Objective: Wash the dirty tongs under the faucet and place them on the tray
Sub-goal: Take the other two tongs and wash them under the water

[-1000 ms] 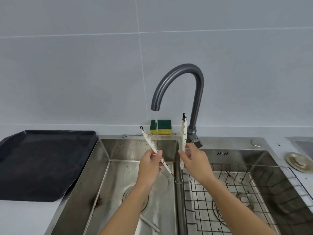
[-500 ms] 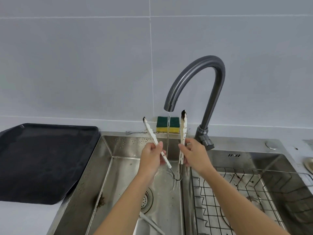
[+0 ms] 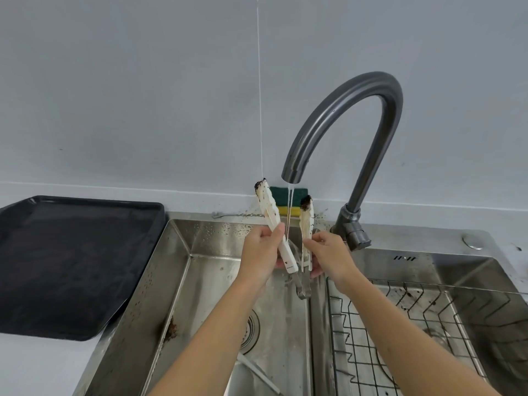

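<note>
Head view: white plastic tongs with a metal hinge (image 3: 288, 247) held tips-up, hinge down, over the left steel sink basin (image 3: 200, 281); left hand (image 3: 261, 252) clamped round one arm, right hand (image 3: 325, 254) pinching the other. Since a second ago the arms have been squeezed closer together and the thin water stream from the dark grey curved faucet (image 3: 343, 115) runs down between them toward the hinge. Both tips above the hands still caked black, so rinsing looks barely started. Black rectangular tray (image 3: 71, 261) sits on the table well left of the left hand, nothing on it yet
</note>
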Demonstrator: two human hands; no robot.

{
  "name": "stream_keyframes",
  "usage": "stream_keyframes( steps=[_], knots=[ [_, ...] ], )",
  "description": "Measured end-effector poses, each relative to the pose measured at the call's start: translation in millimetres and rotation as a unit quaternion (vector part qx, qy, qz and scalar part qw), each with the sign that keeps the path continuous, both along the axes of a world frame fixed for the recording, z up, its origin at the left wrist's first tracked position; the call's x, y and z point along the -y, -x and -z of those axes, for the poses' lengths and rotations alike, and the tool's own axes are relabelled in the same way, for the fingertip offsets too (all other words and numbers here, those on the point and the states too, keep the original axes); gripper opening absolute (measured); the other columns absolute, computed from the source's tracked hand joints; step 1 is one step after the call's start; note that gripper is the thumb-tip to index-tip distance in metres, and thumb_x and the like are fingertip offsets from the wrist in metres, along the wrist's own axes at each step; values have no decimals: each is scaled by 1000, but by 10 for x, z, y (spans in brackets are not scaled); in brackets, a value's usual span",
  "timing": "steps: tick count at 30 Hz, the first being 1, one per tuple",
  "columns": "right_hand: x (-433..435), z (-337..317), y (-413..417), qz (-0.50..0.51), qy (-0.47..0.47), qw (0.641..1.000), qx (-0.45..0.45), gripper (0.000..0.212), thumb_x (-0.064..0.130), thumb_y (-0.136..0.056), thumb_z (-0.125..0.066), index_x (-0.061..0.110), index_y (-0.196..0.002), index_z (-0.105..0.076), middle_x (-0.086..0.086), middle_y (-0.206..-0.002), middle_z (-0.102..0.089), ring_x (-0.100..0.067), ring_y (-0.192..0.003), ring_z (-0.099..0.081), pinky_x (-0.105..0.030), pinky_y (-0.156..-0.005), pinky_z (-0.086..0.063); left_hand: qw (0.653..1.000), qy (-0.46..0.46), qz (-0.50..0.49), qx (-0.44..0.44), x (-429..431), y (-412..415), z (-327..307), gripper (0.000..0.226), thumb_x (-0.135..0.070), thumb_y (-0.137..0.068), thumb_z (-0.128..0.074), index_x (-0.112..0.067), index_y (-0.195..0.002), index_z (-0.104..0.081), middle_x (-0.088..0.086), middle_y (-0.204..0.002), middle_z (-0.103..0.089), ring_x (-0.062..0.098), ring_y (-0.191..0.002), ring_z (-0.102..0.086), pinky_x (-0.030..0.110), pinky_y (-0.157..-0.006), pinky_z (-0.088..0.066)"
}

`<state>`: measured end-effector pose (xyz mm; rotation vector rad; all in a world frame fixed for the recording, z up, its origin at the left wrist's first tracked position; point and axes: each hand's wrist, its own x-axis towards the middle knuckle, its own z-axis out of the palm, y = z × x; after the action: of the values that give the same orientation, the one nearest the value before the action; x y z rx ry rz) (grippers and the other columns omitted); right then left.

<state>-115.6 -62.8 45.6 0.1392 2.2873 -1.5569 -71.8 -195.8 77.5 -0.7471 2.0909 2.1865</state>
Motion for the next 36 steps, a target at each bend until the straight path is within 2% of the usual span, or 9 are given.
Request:
stream_keyframes(
  steps=[3, 7, 11, 18, 22, 27, 29, 33, 36],
  knots=[
    [48, 32, 11, -7, 0, 1000, 15, 30, 19, -93, -52, -10, -100, -55, -26, -77, -56, -33, -59, -60, -38, -52, -57, 999, -31, -9, 13, 32, 10, -7, 23, -29, -95, -52, -7, -95, -57, 19, -94, -68, 29, -78, -68, 37, -63, -57],
    [115, 77, 12, -1, 24, 998, 52, 27, 16, -93, -52, -11, -97, -56, -19, -74, -51, -22, -48, -55, -26, -39, -50, 997, -82, -7, 9, 60, -3, -25, 18, -21, -96, -51, -5, -99, -57, 9, -82, -67, 20, -67, -66, 28, -54, -53],
    [176, 85, -14, 0, 42, 996, 73, 18, 13, -93, -50, -3, -89, -59, -20, -76, -55, -23, -54, -55, -24, -39, -48, 994, -107, 29, -18, 51, -13, -26, 14, -6, -94, -49, -9, -103, -60, 12, -91, -72, 20, -73, -69, 33, -63, -55],
    [269, 2, -69, -17, 135, 986, 100, 32, 5, -94, -35, -2, -88, -65, -15, -69, -61, -24, -59, -59, -27, -46, -49, 979, -172, 97, -55, 23, -27, -26, 35, 2, -93, -47, -18, -120, -57, 8, -99, -73, 20, -75, -70, 38, -70, -57],
    [241, 2, -83, -31, 156, 979, 124, 32, 7, -94, -36, -8, -97, -64, -15, -71, -59, -21, -58, -54, -27, -48, -49, 967, -238, 81, -48, 42, -16, -54, 44, 8, -91, -48, -8, -132, -47, 15, -104, -67, 24, -74, -71, 38, -64, -60],
    [221, 22, -107, -8, 172, 973, 153, 29, 5, -92, -39, -5, -93, -66, -13, -71, -58, -20, -57, -54, -30, -51, -49, 963, -264, 36, -39, 35, 21, -99, 42, 11, -90, -49, -5, -129, -47, 18, -102, -65, 26, -78, -71, 42, -66, -61],
    [202, 0, -123, -9, 154, 975, 158, 23, 10, -92, -44, -3, -88, -63, -13, -67, -56, -20, -51, -53, -26, -44, -45, 959, -283, 0, -35, 40, 46, -103, 40, 12, -90, -49, 0, -127, -47, 20, -104, -63, 27, -78, -70, 40, -63, -61],
    [154, -28, -149, -26, 19, 997, 75, 33, 30, -93, -52, -1, -84, -59, -15, -69, -56, -15, -41, -46, -21, -36, -35, 948, -310, -72, -30, 59, 82, -72, 35, 12, -89, -48, 8, -124, -48, 25, -110, -57, 29, -83, -67, 37, -58, -61],
    [105, -45, -177, 0, 75, 997, 0, 24, 22, -91, -58, 0, -88, -67, -11, -67, -54, -11, -40, -41, -22, -37, -31, 941, -311, -134, -30, 69, 95, -39, 36, 12, -90, -47, 4, -125, -45, 23, -112, -56, 28, -87, -65, 41, -62, -61]
  ],
)
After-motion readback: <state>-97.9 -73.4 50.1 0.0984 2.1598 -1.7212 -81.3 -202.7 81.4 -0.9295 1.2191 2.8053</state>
